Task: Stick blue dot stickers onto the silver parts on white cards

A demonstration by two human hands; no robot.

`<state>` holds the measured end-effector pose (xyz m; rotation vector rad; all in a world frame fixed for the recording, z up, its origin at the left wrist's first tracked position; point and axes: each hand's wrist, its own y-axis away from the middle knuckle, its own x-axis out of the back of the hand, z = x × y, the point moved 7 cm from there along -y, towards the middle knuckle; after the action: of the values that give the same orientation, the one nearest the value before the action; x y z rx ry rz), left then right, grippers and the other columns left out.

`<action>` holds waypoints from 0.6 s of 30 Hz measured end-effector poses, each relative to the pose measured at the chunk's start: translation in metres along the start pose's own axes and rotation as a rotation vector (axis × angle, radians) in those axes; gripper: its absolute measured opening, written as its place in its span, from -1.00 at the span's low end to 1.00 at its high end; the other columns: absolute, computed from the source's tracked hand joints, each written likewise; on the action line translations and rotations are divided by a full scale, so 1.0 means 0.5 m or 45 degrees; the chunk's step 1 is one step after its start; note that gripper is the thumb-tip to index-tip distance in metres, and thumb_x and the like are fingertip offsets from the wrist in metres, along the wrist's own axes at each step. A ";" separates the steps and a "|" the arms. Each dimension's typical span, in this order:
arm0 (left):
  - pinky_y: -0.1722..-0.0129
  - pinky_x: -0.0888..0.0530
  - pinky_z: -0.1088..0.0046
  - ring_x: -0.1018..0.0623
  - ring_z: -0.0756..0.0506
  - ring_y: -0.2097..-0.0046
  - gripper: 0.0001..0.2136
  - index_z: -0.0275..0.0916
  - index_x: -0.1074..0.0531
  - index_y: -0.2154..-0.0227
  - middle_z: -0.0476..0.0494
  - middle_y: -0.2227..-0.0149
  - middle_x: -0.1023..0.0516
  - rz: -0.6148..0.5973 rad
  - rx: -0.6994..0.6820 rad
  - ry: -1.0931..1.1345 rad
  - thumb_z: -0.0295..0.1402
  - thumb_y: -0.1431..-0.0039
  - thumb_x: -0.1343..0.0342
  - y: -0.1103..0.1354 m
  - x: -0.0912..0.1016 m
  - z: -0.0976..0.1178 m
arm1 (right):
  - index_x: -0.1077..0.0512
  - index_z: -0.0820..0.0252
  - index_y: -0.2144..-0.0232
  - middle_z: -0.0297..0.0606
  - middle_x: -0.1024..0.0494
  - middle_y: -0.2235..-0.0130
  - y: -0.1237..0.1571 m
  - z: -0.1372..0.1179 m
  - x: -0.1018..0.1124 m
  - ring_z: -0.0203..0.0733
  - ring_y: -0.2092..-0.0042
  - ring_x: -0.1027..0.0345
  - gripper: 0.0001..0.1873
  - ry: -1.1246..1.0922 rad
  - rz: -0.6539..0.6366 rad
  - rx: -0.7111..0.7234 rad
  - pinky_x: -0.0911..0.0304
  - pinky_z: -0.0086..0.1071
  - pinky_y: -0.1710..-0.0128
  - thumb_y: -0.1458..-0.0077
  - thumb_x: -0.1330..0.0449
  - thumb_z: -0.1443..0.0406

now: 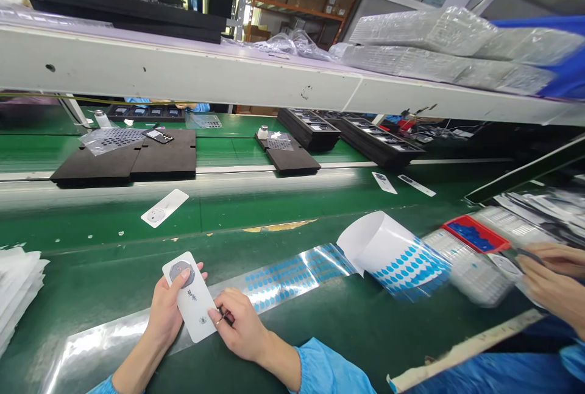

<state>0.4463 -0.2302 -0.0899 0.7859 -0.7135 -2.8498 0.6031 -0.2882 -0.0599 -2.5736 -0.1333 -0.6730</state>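
White panel (194, 309), blue-dotted film (292, 278), green table (329, 339)

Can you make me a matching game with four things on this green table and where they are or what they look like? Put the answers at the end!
1. White panel
2. Small tray
3. Long clear strip
4. Stack of white sheets

A. At the picture's left edge
B. Red, with blue pieces inside
C. Held in the left hand
D. Lying flat, with rows of blue shapes

Right pairs: 1-C, 2-B, 3-D, 4-A

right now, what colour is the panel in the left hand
The panel is mostly white; the head view shows it.
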 end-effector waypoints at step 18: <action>-0.33 -0.32 0.03 -0.46 -0.40 -0.31 -0.32 -0.23 -0.36 -0.28 -0.41 -0.24 -0.53 -0.032 -0.615 -1.387 0.03 -0.18 -0.20 -0.177 -0.065 0.209 | -0.36 0.14 0.40 -0.33 -0.39 0.45 -0.106 0.134 0.196 -0.22 0.39 -0.24 -0.54 -0.049 0.359 -0.412 -0.19 -0.36 0.36 -0.41 -0.02 -0.03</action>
<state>0.4237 -0.1018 -0.0369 -0.8824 -0.0119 -3.0797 0.7070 -0.2124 -0.0417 -2.8343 0.3478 -0.5759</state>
